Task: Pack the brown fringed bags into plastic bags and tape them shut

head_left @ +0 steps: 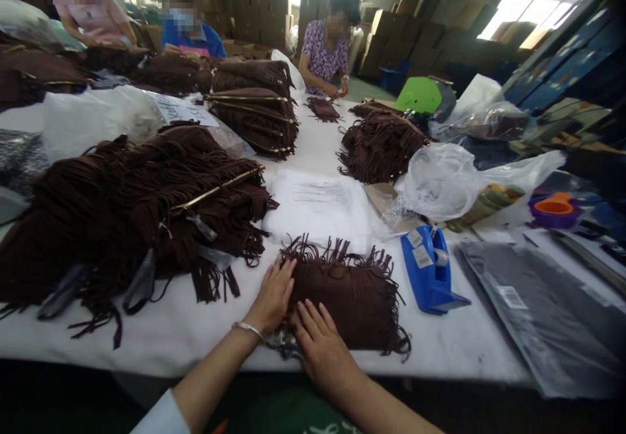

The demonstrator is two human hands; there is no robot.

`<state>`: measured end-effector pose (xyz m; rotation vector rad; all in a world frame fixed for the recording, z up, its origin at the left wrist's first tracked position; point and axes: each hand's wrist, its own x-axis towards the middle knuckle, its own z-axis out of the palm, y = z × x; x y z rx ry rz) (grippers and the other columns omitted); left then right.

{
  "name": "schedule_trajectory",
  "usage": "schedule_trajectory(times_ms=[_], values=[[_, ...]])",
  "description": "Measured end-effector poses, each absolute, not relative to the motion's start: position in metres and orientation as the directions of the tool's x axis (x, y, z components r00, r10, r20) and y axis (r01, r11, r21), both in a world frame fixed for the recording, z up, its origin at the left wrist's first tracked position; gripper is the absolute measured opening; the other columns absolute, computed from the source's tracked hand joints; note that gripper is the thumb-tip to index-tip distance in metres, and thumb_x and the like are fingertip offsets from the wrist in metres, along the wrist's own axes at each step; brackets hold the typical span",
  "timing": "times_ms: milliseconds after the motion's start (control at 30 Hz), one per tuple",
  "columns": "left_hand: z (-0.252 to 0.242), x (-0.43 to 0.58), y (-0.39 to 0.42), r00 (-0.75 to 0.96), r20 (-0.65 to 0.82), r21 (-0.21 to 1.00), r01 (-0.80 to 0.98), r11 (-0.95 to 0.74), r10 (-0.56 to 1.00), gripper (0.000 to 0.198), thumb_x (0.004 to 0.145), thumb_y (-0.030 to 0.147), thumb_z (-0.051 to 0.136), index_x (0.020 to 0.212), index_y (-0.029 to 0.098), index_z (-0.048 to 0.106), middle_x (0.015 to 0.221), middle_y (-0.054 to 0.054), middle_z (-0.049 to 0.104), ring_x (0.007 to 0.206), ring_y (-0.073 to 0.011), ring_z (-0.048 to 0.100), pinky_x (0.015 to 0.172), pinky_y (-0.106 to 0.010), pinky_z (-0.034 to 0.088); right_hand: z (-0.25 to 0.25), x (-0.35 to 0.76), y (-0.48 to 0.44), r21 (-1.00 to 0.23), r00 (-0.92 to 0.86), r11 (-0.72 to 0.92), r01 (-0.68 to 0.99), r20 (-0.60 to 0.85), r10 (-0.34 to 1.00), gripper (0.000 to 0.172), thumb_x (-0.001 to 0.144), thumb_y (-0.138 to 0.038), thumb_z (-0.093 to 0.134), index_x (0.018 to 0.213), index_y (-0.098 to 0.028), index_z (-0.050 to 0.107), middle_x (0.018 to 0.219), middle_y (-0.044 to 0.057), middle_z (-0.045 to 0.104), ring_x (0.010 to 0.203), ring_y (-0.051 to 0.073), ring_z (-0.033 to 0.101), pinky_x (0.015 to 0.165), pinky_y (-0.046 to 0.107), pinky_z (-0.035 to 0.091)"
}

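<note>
A dark brown fringed bag (349, 300) lies flat at the table's front edge, its strips fanned out along the far side and the right end. My left hand (274, 297) rests along the bag's left end, fingers stretched out. Flat on its lower left part is my right hand (320, 343), with fingers spread. Between my wrists, some small shiny item pokes out at the bag's corner; I cannot make out what it is. To the left, a large heap of similar fringed bags (122, 199) shows gold-coloured metal edges.
Beyond the bag lies a stack of white plastic bags (320, 206). A blue tape dispenser (425, 271) and grey plastic packages (548, 310) are to the right. More brown bags (381, 144) sit farther back. Several co-workers are across the table, one in a purple patterned top (323, 53).
</note>
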<state>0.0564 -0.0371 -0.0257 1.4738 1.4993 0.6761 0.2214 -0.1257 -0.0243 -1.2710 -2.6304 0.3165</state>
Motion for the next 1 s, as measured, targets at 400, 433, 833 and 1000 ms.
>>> schedule_trajectory(times_ms=[400,433,833,1000], values=[[0.0,0.135,-0.089,0.793,0.049,0.487,0.512,-0.707,0.608,0.07,0.08,0.015,0.05,0.144,0.019,0.025,0.153,-0.01,0.022,0.141,-0.0243,0.015,0.112,-0.049,0.026,-0.002,0.313,-0.191,-0.842,-0.237,0.264,0.47,0.167,0.957,0.028,0.095,-0.023,0.039,0.114,-0.022,0.06,0.107,0.007,0.067,0.102,0.019,0.06,0.09,0.035,0.049],[-0.001,0.141,-0.091,0.811,0.043,0.45,0.506,-0.736,0.584,0.077,0.074,0.012,0.052,0.145,0.018,0.022,0.153,-0.01,0.019,0.141,-0.0257,0.013,0.112,-0.049,0.026,-0.004,0.318,-0.198,-0.904,-0.112,0.13,0.407,0.092,0.989,0.027,0.096,-0.027,0.038,0.107,-0.022,0.062,0.098,0.006,0.068,0.093,0.019,0.063,0.084,0.033,0.051],[-0.003,0.16,-0.066,0.87,0.214,0.238,0.395,-0.887,0.444,0.082,0.07,-0.002,0.036,0.148,0.013,0.012,0.144,-0.014,0.04,0.133,-0.0239,0.036,0.106,-0.042,0.04,-0.023,0.31,-0.18,-0.892,0.006,-0.361,-0.273,-0.377,0.926,0.04,0.094,-0.039,0.04,0.12,-0.012,0.052,0.1,0.014,0.068,0.074,0.02,0.069,0.053,0.03,0.056],[0.013,0.154,-0.084,0.839,0.281,0.21,0.421,-0.882,0.467,0.084,0.073,0.002,0.036,0.148,0.016,0.003,0.147,-0.013,0.034,0.134,-0.0255,0.034,0.106,-0.043,0.041,-0.03,0.31,-0.136,-0.989,0.24,-0.143,-0.043,-0.149,0.959,0.066,0.098,-0.023,-0.004,0.122,-0.013,0.056,0.101,0.014,0.069,0.094,0.022,0.066,0.081,0.044,0.054]])
